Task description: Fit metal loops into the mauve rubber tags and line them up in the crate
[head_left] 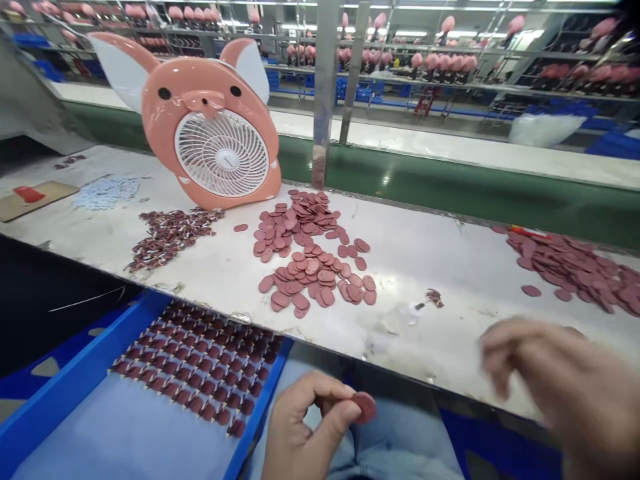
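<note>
My left hand (315,427) pinches a reddish-brown oval disc (366,408) between thumb and index finger, over my lap just below the bench edge. Over the right part of the bench, my right hand (560,380) is smeared by motion, its fingers bent; whether it holds anything does not show. Beyond it lies a heap of similar discs (575,267). A second pile of discs (310,267) spreads across the middle of the bench. A tiny dark brown piece (434,298) sits between the two piles.
A pink pig-shaped fan (215,127) stands at the back left. Near it are a pile of small brown-and-white pieces (170,237) and pale blue bits (107,193). Low at left, a blue tray (60,420) holds rows of brown parts (200,360). A metal post (325,93) rises behind.
</note>
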`<state>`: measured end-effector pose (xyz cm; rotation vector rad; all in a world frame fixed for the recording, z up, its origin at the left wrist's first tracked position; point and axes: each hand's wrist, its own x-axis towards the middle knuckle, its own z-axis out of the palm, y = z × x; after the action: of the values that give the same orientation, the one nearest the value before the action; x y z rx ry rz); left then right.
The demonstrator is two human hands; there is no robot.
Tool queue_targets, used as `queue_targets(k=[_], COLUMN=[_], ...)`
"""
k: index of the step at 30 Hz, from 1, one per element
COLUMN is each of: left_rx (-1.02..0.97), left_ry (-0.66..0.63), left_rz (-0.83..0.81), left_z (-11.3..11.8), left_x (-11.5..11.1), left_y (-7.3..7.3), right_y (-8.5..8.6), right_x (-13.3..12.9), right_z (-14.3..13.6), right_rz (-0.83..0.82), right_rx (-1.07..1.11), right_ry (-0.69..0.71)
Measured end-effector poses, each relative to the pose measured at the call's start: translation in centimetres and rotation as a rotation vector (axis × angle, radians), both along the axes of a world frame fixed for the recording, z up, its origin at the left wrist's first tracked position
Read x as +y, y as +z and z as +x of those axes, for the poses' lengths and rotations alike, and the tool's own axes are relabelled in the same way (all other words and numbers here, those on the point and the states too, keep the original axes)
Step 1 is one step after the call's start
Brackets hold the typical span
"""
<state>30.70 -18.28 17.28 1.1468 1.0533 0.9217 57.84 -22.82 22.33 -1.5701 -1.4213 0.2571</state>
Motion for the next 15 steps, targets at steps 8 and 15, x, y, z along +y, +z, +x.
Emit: queue_targets(k=[8,15], left_rx=[-0.099,-0.104], left_ry=[-0.086,0.096], left_rz=[0.329,0.482], left_z=[0.3,-0.2], left_x=[-0.6,-1.1], left_y=[-0.1,-1.8], right_y=[-4.4,-4.8], right_x=[-1.8,-1.3], right_z=[-12.1,-13.4], right_rz=[-0.456,-0.458], right_rx=[1.053,1.107], right_ry=[0.28,0.276])
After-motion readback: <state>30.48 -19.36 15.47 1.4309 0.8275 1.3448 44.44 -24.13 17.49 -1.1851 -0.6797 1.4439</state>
